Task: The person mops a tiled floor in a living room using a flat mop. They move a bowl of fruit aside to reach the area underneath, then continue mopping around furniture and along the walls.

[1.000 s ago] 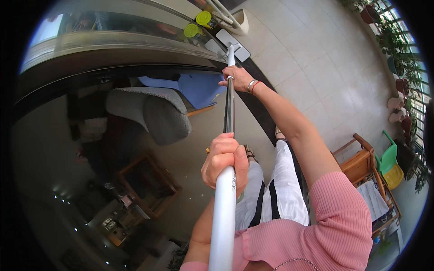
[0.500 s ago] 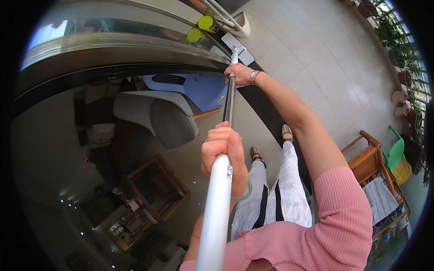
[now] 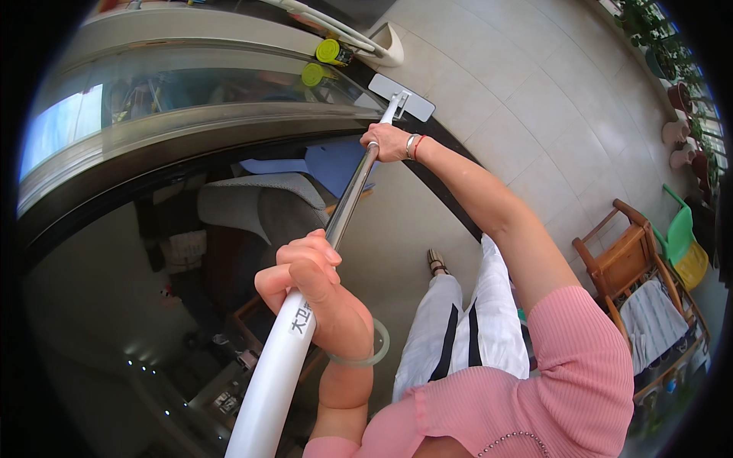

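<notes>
A flat mop [image 3: 263,389] slants across the middle, with a thick white tube at the near end, a shiny metal section and a white lower end. Its flat, pale rectangular head [image 3: 420,107] lies at the dark floor strip beside the glass door's frame. My left hand [image 3: 324,294], a pale green bangle at its wrist, curls round the white tube near the metal section. Farther down, my right hand [image 3: 388,143] is closed round the pole just above the head. Its palm side is hidden.
On the left a large dark glass pane [image 3: 99,305] reflects a room. A lime-lidded container [image 3: 328,51] and a white bin-like holder [image 3: 391,46] stand at the far end. At right are a wooden chair [image 3: 622,259], a green and yellow chair [image 3: 679,237] and potted plants [image 3: 679,98].
The mop's near end has swung left with my left hand, so the pole leans more. My right hand has shifted slightly left and down. The mop head shows more fully.
</notes>
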